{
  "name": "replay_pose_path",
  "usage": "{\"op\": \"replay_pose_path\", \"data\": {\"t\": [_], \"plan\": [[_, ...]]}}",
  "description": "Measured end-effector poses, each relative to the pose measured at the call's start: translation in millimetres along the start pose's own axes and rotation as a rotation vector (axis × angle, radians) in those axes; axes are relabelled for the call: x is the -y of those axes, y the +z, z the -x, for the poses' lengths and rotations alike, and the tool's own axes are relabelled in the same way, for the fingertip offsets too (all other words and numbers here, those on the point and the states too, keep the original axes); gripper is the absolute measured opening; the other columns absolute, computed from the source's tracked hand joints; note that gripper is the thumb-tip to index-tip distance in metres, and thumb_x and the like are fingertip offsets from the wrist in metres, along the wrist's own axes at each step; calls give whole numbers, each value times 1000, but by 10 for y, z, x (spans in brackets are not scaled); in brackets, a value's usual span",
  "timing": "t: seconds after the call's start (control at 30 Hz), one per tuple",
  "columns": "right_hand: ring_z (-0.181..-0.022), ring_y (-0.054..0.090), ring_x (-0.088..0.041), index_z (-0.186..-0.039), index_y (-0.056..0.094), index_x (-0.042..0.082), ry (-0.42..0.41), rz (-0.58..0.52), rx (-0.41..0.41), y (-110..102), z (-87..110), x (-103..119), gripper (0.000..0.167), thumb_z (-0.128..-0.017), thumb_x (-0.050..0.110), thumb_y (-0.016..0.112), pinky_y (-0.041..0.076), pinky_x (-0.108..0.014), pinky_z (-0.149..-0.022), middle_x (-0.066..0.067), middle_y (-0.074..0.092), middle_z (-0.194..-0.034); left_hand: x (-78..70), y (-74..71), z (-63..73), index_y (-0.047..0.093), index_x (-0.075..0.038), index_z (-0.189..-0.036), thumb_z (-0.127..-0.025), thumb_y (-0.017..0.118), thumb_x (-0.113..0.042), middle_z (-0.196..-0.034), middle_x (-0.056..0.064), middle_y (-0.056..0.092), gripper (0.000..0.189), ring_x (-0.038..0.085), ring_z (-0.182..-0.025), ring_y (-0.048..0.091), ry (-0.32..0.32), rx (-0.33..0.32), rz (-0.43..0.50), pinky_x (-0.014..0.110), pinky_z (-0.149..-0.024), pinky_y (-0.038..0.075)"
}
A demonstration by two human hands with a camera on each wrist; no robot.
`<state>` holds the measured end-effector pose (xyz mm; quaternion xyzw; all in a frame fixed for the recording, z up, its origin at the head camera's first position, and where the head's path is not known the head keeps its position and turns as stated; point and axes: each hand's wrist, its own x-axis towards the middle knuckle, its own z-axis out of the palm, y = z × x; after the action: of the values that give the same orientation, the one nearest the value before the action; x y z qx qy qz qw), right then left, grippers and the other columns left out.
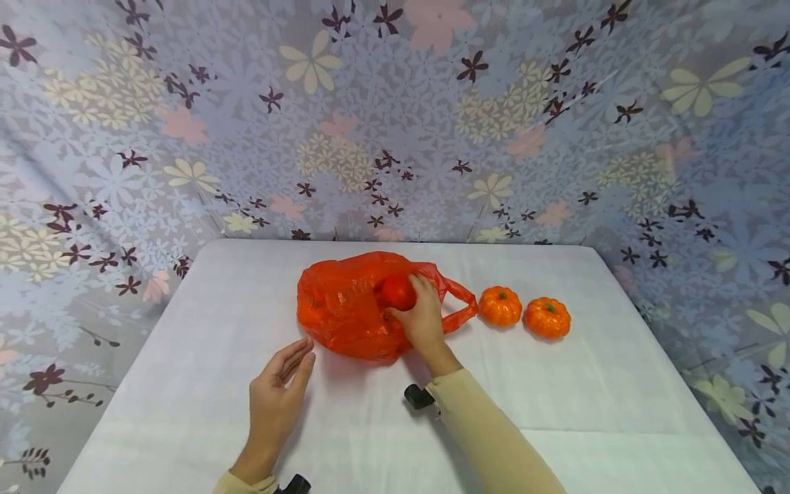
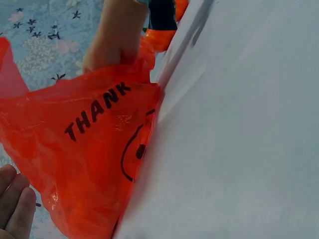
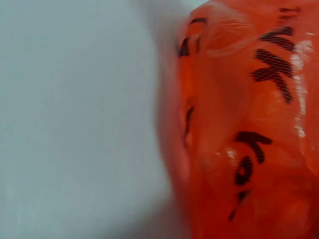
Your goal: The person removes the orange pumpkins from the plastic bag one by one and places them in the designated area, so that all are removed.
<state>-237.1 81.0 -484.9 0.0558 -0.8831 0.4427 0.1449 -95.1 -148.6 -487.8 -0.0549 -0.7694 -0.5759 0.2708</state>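
A translucent red plastic bag (image 1: 345, 336) with dark lettering lies bulging in the middle of the table. At its mouth on the right, my right hand (image 1: 426, 319) grips a glossy red round fruit (image 1: 397, 292), whose kind I cannot tell. An orange shape shows through the plastic on the bag's left side. My left hand (image 1: 278, 387) is at the bag's near left edge, its fingers loosely bent around nothing. Printed letters cover the bag (image 3: 249, 114) in the right wrist view, where the right hand is out of sight.
Two small orange pumpkins (image 1: 500, 307) (image 1: 547, 318) sit side by side to the right of the bag, the nearer one beside its handle loop (image 1: 459, 302). A white cloth covers the table (image 1: 586, 391). Floral fabric (image 1: 395, 137) hangs behind and at both sides.
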Motion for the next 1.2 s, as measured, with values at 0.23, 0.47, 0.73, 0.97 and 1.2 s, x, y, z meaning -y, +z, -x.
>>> {"op": "replay_pose_path", "data": {"t": [0.23, 0.47, 0.73, 0.97, 1.2], "plan": [[-135, 40, -42, -137, 55, -7, -44, 99, -27, 28, 4, -160, 72, -74, 6, 89, 35, -51, -114, -26, 50, -144, -111, 55, 7, 66, 10, -119, -91, 69, 9, -115, 20, 71, 29, 21, -105, 70, 14, 11, -3, 22, -88, 54], [-133, 42, -40, -136, 57, -5, -108, 117, -39, 0, 24, -219, 66, -78, 4, 87, 36, -48, -114, -23, 51, -143, -41, 86, 15, 67, 4, -122, -92, 71, 2, -117, 15, 71, 30, 19, -107, 69, -7, 44, 74, 24, -89, 54], [-135, 41, -36, -137, 59, -1, -94, 23, -63, -80, 77, -170, 69, -76, 7, 89, 39, -49, -112, -18, 52, -143, 7, 158, 6, 67, -1, -125, -90, 77, -6, -122, 15, 69, 37, 22, -112, 67, -26, 79, 130, 28, -94, 53], [-133, 46, -34, -134, 62, 0, -196, -39, -121, -140, 134, -36, 69, -72, 6, 92, 40, -48, -112, -15, 56, -140, -14, 209, -29, 68, 0, -125, -81, 82, 2, -123, 10, 69, 47, 24, -112, 67, -19, 62, 142, 29, -93, 53], [-131, 50, -29, -133, 64, 2, -277, -114, -168, -186, 220, 100, 69, -71, 8, 93, 43, -46, -110, -12, 57, -138, 3, 235, -37, 73, 3, -116, -86, 77, 5, -110, 10, 74, 30, 7, -100, 70, 0, -23, 78, 22, -85, 56]]}}
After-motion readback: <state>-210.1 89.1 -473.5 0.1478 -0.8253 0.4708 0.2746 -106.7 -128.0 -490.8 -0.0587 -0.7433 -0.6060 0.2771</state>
